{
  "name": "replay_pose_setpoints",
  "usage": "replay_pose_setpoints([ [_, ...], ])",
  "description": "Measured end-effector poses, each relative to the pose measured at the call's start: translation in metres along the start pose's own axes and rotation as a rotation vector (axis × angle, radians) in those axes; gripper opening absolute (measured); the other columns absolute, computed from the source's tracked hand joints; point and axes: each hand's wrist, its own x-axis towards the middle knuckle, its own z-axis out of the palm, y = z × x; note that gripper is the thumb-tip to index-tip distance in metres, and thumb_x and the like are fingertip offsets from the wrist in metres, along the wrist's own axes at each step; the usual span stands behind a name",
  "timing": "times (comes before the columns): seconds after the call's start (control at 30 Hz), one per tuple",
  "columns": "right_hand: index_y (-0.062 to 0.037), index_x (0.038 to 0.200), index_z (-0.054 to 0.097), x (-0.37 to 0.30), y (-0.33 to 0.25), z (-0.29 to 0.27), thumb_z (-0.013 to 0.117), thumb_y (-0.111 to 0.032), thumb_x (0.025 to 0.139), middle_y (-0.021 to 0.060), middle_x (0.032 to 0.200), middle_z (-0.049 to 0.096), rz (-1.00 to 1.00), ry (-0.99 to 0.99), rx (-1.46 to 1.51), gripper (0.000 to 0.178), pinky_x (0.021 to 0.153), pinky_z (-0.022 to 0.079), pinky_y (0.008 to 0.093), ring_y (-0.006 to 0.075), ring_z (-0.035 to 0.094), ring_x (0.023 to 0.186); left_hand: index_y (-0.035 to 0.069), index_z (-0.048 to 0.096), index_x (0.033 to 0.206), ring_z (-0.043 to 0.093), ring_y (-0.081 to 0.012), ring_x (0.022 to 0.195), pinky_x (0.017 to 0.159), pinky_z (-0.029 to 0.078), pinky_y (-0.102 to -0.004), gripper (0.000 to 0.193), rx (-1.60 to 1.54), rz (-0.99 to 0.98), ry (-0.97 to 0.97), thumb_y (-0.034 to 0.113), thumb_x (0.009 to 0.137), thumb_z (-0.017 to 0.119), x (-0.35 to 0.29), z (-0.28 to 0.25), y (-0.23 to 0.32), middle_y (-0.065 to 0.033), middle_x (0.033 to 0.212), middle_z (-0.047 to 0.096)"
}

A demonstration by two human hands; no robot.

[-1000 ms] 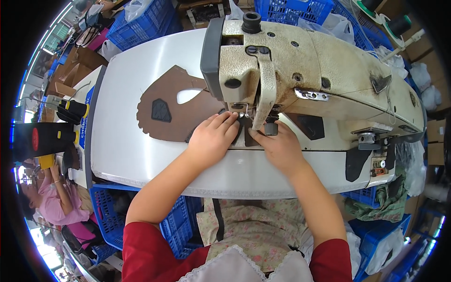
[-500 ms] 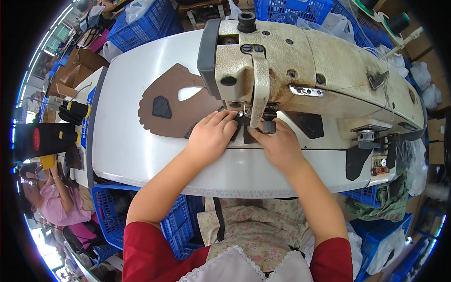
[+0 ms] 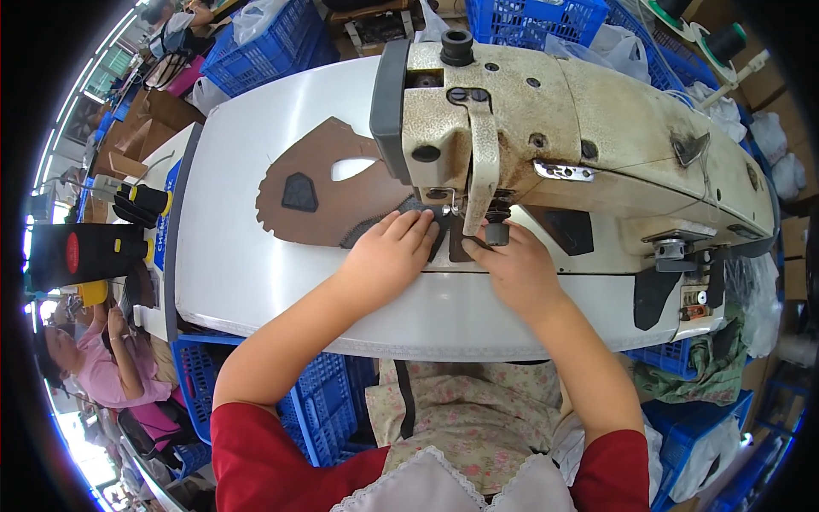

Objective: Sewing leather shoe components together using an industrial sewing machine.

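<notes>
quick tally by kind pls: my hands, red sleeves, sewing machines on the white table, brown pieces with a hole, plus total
Hands, left and right: 2
Red sleeves: 2
Sewing machine: 1
Brown piece: 1
Total: 6

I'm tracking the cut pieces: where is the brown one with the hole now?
In the head view, the brown piece lies left of centre on the white table, beside the left hand and sewing machine.

Bright light, soft glare on white tabletop [image 3: 230, 282], blown-out lower left, bent edges, black corners
</notes>
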Motion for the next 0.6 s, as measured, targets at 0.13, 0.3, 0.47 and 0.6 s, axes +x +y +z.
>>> replay_pose_setpoints([
  [0.13, -0.0074, 0.092, 0.073, 0.003, 0.001, -0.001, 0.064, -0.007, 0.077, 0.0061, 0.104, 0.07, 0.006, -0.007, 0.05, 0.017, 0.096, 0.049, 0.0406, 0.0259, 0.061, 0.112, -0.001, 0.067, 0.108, 0.056, -0.0298, 0.114, 0.097, 0.051, -0.0374, 0.037, 0.084, -0.027, -0.012, 0.013, 0.075, 0.061, 0.003, 0.002, 0.004, -0.0135, 0.124, 0.06],
  [0.3, -0.0059, 0.088, 0.072, 0.008, 0.004, -0.003, 0.064, -0.006, 0.076, 0.0068, 0.102, 0.07, 0.02, 0.0, 0.053, 0.015, 0.096, 0.05, 0.0407, 0.0261, 0.061, 0.111, -0.003, 0.065, 0.111, 0.058, -0.0282, 0.11, 0.091, 0.052, -0.0377, 0.037, 0.069, -0.088, -0.032, 0.012, 0.077, 0.06, 0.013, 0.001, 0.006, -0.0122, 0.114, 0.06],
  [0.47, -0.0063, 0.087, 0.07, 0.005, 0.014, 0.002, 0.063, -0.007, 0.078, 0.0067, 0.107, 0.069, -0.046, 0.02, -0.053, 0.012, 0.099, 0.047, 0.0423, 0.0242, 0.059, 0.115, 0.0, 0.062, 0.118, 0.059, -0.0252, 0.102, 0.083, 0.054, -0.0345, 0.04, -0.019, -0.138, -0.044, 0.013, 0.08, 0.059, 0.012, -0.005, -0.005, -0.0097, 0.101, 0.058],
  [0.6, -0.0074, 0.088, 0.07, 0.014, 0.011, -0.009, 0.064, -0.009, 0.079, 0.0064, 0.104, 0.068, -0.101, -0.023, -0.145, 0.01, 0.1, 0.046, 0.0419, 0.0247, 0.058, 0.115, 0.005, 0.061, 0.116, 0.063, -0.0226, 0.105, 0.081, 0.055, -0.0312, 0.037, -0.14, 0.097, -0.082, 0.013, 0.08, 0.06, 0.002, -0.011, -0.036, -0.0089, 0.107, 0.062],
])
